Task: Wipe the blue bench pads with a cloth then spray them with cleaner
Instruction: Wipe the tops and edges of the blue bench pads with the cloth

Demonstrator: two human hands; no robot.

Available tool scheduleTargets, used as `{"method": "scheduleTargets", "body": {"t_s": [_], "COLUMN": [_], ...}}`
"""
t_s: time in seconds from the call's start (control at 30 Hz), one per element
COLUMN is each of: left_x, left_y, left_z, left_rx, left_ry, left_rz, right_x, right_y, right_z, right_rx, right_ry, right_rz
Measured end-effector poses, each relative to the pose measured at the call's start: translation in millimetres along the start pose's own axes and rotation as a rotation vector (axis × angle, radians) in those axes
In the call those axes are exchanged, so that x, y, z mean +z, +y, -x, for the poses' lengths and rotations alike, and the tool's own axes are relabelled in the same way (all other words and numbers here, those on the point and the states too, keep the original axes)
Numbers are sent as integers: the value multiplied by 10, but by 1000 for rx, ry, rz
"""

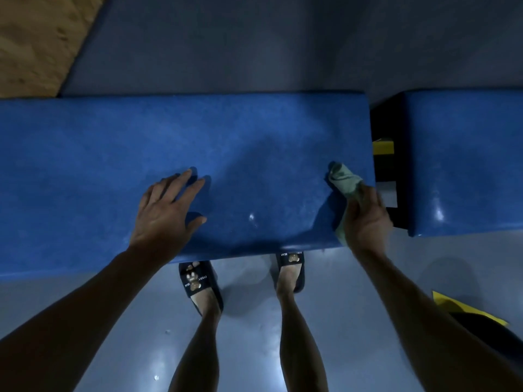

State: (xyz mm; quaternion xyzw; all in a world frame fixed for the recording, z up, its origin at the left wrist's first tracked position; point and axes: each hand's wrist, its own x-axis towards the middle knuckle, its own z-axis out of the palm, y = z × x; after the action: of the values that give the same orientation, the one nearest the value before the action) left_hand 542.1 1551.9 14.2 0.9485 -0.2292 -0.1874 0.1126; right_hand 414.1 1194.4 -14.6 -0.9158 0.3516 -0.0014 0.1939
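Note:
A long blue bench pad [141, 137] runs across the view in front of me. A second blue pad [467, 159] lies to its right, past a dark gap. My left hand [167, 210] rests flat on the long pad with fingers spread. My right hand [368, 219] grips a pale green cloth [343, 178] at the pad's right end, near the front edge. The cloth's free end lies on the pad surface. No spray bottle is visible.
The gap between the pads shows a black frame with a yellow part [383, 147]. My feet in dark slides [198, 281] stand on the grey floor under the pad's front edge. A yellow and black object [464, 309] sits at the lower right. A wooden panel [31, 38] fills the upper left.

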Motion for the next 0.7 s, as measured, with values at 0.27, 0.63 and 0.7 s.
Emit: {"method": "scheduleTargets", "body": {"t_s": [0.27, 0.63, 0.7], "left_x": [-12, -33, -40], "left_y": [-393, -580, -591], "left_z": [128, 59, 54], "left_rx": [-5, 75, 87], "left_ry": [40, 68, 61], "left_rz": [-55, -93, -109], "right_x": [833, 156, 370], "right_y": [-1449, -325, -533], "right_z": [1415, 354, 470], "right_rx": [-158, 9, 201], "right_ry": [-156, -52, 60], "right_rz": [-249, -2, -28]}}
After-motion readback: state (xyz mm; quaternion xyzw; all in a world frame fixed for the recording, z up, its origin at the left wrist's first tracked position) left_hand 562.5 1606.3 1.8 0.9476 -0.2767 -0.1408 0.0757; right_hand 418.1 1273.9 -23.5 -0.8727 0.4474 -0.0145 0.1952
